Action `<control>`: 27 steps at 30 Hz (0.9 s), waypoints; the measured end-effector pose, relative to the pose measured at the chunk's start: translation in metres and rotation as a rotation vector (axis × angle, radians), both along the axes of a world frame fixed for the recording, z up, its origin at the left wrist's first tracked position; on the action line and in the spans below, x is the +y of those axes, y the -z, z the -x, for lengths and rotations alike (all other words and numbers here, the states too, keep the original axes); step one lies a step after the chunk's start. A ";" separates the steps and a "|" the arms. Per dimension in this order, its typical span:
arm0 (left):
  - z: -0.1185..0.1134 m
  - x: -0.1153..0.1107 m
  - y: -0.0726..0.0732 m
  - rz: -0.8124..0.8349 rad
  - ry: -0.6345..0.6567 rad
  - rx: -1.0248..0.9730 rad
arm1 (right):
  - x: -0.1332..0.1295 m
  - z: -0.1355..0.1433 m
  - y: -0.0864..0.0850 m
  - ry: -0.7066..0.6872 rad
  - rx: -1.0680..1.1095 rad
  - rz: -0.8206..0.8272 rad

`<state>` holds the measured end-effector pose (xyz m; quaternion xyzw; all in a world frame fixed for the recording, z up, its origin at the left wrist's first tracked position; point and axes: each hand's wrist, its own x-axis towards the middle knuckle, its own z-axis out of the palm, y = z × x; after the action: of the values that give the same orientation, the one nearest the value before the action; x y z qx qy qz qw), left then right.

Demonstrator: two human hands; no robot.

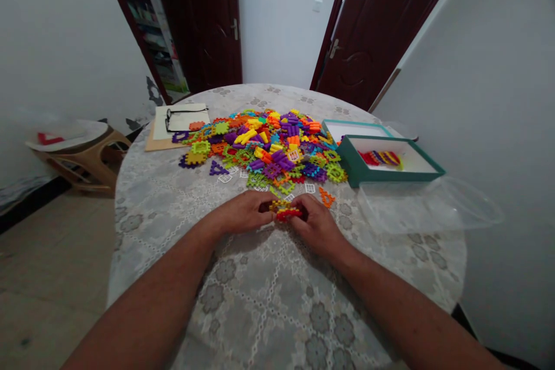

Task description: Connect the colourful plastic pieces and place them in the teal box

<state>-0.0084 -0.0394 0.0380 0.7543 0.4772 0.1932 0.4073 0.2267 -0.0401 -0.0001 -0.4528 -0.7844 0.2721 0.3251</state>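
Between my two hands is a small assembly of yellow and red interlocking toy pieces (286, 211), held just above the tablecloth. My left hand (247, 211) grips its left side, thumb in front and fingers behind. On the right side, my right hand (315, 221) pinches it near the red piece. Fingers hide part of both ends. Just beyond my hands spreads a heap of colourful plastic building pieces (273, 170), with toothed squares, triangles and ribbed tubes. White lattice pieces (309, 188) and an orange triangular piece (326, 198) lie close to my right hand.
At right stands a green box (390, 176) holding a row of red, yellow and purple pieces. Its lid (359, 128) lies behind, and a clear plastic tray (425, 208) sits in front. Black glasses (168, 121) rest on paper at far left. A brown stool (82, 156) stands beside the table.
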 end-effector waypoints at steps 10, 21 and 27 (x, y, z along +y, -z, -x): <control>0.004 -0.002 -0.006 0.036 0.044 -0.002 | 0.004 0.003 0.008 0.021 0.061 0.098; 0.028 0.012 -0.008 -0.243 -0.250 0.051 | 0.011 0.003 -0.001 -0.149 -0.094 -0.202; 0.040 0.021 -0.008 -0.326 -0.532 -0.014 | 0.009 0.015 -0.002 -0.179 -0.451 -0.276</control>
<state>-0.0488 -0.0189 0.0462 0.6571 0.6178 0.3720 0.2196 0.2118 -0.0312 0.0022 -0.3822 -0.9035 0.0825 0.1755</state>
